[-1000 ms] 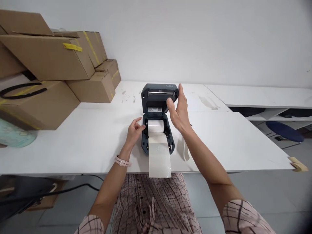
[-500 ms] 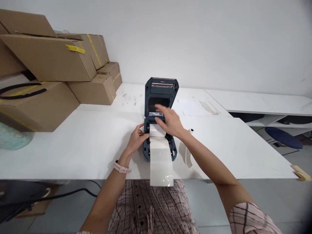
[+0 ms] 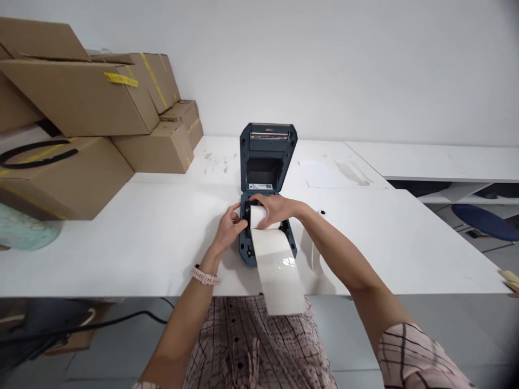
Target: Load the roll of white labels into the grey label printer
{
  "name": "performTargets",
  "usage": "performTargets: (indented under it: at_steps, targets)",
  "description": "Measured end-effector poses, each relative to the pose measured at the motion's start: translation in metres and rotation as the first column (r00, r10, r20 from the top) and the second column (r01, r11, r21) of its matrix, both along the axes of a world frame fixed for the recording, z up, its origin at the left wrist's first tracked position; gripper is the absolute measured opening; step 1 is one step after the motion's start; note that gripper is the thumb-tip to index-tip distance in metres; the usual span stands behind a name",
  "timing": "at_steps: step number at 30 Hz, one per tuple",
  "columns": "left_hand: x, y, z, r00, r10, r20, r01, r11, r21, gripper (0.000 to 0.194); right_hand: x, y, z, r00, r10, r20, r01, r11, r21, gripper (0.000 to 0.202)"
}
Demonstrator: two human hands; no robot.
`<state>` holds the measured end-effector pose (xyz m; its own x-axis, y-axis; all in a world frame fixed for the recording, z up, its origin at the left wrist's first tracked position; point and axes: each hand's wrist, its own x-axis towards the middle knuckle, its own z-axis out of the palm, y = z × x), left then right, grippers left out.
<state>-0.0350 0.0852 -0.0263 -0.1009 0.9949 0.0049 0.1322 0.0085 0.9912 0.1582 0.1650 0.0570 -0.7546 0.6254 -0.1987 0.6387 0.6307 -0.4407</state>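
Observation:
A dark label printer (image 3: 268, 146) stands on the white table with its lid tipped up and back. Inside its body lies a white label roll (image 3: 257, 214), and a strip of labels (image 3: 279, 270) runs from it over the front and past the table edge. My right hand (image 3: 275, 209) is closed around the roll from above, thumb in front and fingers behind. At the printer's left wall, my left hand (image 3: 231, 226) grips the side by the roll holder, fingers outside and thumb over the rim. The right roll holder is partly hidden by my right hand.
Cardboard boxes (image 3: 101, 97) are stacked on the left, with a pale green patterned object (image 3: 28, 229) in front. Right of the printer are a small roll with a black end (image 3: 321, 212) and a loose paper strip (image 3: 315, 258). A blue stool (image 3: 484, 221) stands at far right.
My right hand has come down from above the printer onto the label roll and taken hold of it. The hanging label strip has swung to the right. My left hand stays at the left side.

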Motion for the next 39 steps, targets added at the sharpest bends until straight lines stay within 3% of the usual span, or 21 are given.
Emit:
performTargets:
  at_steps: [4,6,9,11,13,16,19,22,25,28,31,34,39]
  targets:
    - [0.000,0.004,-0.003,1.000,-0.003,-0.020,0.003,1.000,0.024,0.075,0.035,-0.010,0.025,0.949,0.086,-0.304,-0.110,0.992,-0.065,0.094]
    - [0.000,0.005,-0.004,0.999,-0.006,-0.041,0.008,0.999,0.047,0.075,0.059,-0.017,0.041,0.908,0.073,-0.412,-0.104,0.993,-0.054,0.093]
    - [0.000,0.005,-0.004,0.999,-0.005,-0.045,0.008,0.998,0.067,0.074,0.095,-0.023,0.057,0.883,-0.046,-0.466,0.039,0.999,-0.024,0.094]
    - [0.000,0.004,-0.005,1.000,-0.008,-0.030,0.009,0.998,0.062,0.074,0.115,-0.021,0.056,0.877,-0.169,-0.450,0.179,0.984,-0.020,0.095]
    - [0.000,0.004,-0.005,1.000,-0.005,-0.013,0.006,0.998,0.056,0.075,0.129,-0.013,0.044,0.859,-0.270,-0.435,0.292,0.956,-0.016,0.095]
    - [0.001,0.005,-0.006,1.000,0.008,0.015,-0.009,0.998,0.057,0.075,0.139,0.006,0.010,0.809,-0.347,-0.474,0.385,0.923,-0.018,0.090]
    - [0.000,0.006,-0.007,0.999,0.014,0.034,-0.015,0.999,0.049,0.075,0.137,0.023,-0.027,0.745,-0.426,-0.513,0.461,0.885,-0.066,0.086]
    - [0.000,0.006,-0.007,0.999,0.008,0.051,-0.010,0.999,0.034,0.077,0.130,0.032,-0.051,0.727,-0.482,-0.489,0.498,0.860,-0.107,0.091]
    - [0.000,0.005,-0.006,0.998,0.008,0.062,-0.010,1.000,0.030,0.077,0.132,0.033,-0.056,0.738,-0.475,-0.479,0.484,0.867,-0.114,0.092]
    - [0.001,0.005,-0.005,0.998,0.007,0.068,-0.009,0.999,0.034,0.076,0.153,0.024,-0.051,0.740,-0.471,-0.480,0.432,0.880,-0.198,0.094]
    - [0.001,0.005,-0.004,0.997,0.000,0.073,-0.001,1.000,0.025,0.077,0.183,0.008,-0.051,0.659,-0.523,-0.540,0.382,0.852,-0.359,0.084]
    - [0.001,0.005,-0.004,0.997,0.000,0.071,-0.001,1.000,0.021,0.077,0.201,-0.010,-0.061,0.583,-0.574,-0.574,0.362,0.817,-0.449,0.072]
    - [0.001,0.005,-0.006,0.997,0.007,0.080,-0.010,1.000,0.030,0.074,0.192,-0.028,-0.079,0.683,-0.584,-0.438,0.360,0.791,-0.494,0.057]
